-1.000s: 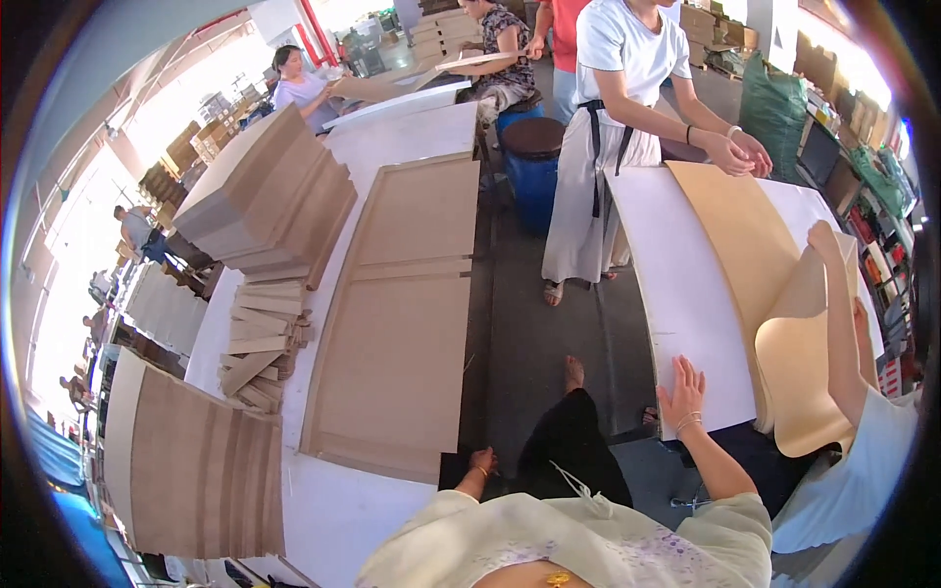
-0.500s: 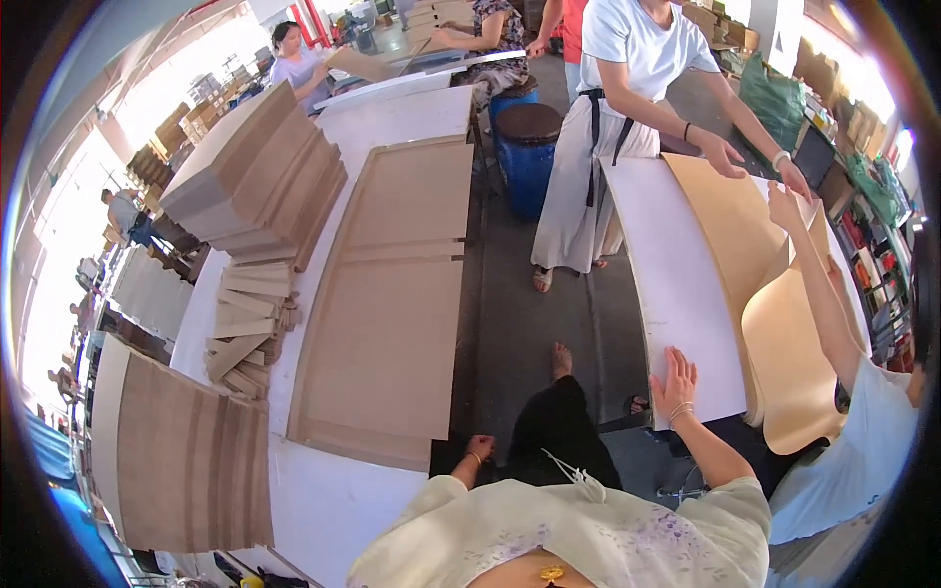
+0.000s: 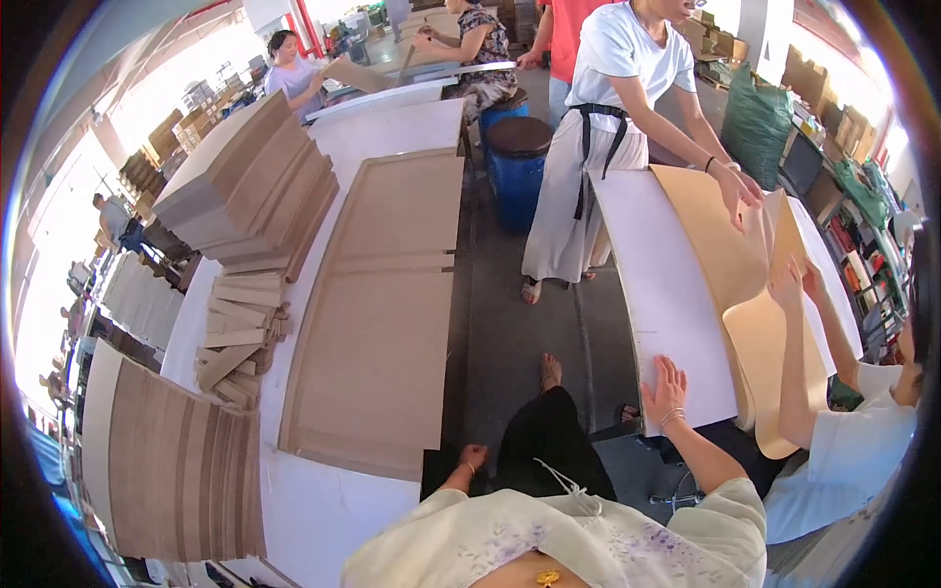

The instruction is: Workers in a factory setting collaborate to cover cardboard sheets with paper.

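Observation:
My right hand (image 3: 666, 390) lies open, fingers extended, on the near end of a white tabletop (image 3: 676, 304) to my right. My left hand (image 3: 473, 458) hangs low beside my knee, near the edge of the left table, its fingers curled in with nothing visible in them. Next to it on that table lies a long brown cardboard panel (image 3: 368, 343) with raised borders and a seam across it. Tan sheets (image 3: 701, 235) lie on the right table, beyond my right hand. One tan sheet (image 3: 769, 343) is curled up, with a neighbouring person's hands (image 3: 792, 284) on its upper part.
Tall brown board stacks (image 3: 245, 176) (image 3: 176, 461) and loose cardboard strips (image 3: 235, 333) occupy the left table (image 3: 314, 510). A person in a white shirt (image 3: 627, 59) stands at the right table's far end. Blue drums (image 3: 517, 186) stand between the tables; other people work behind.
The person in the white shirt has brought both hands closer together over the tan sheets. The neighbouring person's hands have moved down along the lifted sheet. My own hands stay about where they were.

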Available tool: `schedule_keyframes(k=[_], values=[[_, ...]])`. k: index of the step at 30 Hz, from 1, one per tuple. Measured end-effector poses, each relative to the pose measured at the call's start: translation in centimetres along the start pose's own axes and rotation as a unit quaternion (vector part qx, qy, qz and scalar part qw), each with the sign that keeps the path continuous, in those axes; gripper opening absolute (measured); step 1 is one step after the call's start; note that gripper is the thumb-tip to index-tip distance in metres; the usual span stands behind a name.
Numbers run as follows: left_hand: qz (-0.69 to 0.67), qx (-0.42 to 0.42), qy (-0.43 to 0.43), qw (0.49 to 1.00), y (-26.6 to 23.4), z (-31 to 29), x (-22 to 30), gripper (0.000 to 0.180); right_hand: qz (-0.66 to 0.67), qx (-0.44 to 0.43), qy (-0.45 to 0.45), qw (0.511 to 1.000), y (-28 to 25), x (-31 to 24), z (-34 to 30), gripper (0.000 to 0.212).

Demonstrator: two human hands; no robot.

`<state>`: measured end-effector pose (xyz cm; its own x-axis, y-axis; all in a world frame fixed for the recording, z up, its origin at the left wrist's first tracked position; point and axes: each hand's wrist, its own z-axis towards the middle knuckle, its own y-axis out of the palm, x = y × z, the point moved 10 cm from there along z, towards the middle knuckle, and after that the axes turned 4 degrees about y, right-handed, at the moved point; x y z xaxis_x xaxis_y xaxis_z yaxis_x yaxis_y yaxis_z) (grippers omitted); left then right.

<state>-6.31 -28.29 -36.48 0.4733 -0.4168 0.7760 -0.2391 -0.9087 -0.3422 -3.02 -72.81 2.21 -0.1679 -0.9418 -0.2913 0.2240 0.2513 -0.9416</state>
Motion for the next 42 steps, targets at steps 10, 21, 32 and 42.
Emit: schedule_keyframes(k=[10, 21, 32, 42], values=[[-0.024, 0.014, -0.009, 1.000, -0.2, -1.2, 1.5, 0.025, -0.004, 0.008, 0.000, 1.000, 0.2, 0.5, -0.1, 0.058], [-0.099, 0.004, -0.046, 0.994, 0.7, -1.0, 0.5, 0.023, -0.013, 0.000, 0.003, 1.000, 0.3, 0.9, 0.0, 0.057], [-0.121, 0.035, -0.037, 0.991, 0.6, -0.5, -1.0, 0.025, -0.018, -0.001, 0.002, 1.000, 0.4, 0.6, -0.1, 0.058], [-0.109, -0.022, -0.045, 0.993, 0.7, -1.2, 0.8, 0.023, 0.209, -0.056, -0.098, 0.971, -0.3, -3.4, -6.6, 0.050]])
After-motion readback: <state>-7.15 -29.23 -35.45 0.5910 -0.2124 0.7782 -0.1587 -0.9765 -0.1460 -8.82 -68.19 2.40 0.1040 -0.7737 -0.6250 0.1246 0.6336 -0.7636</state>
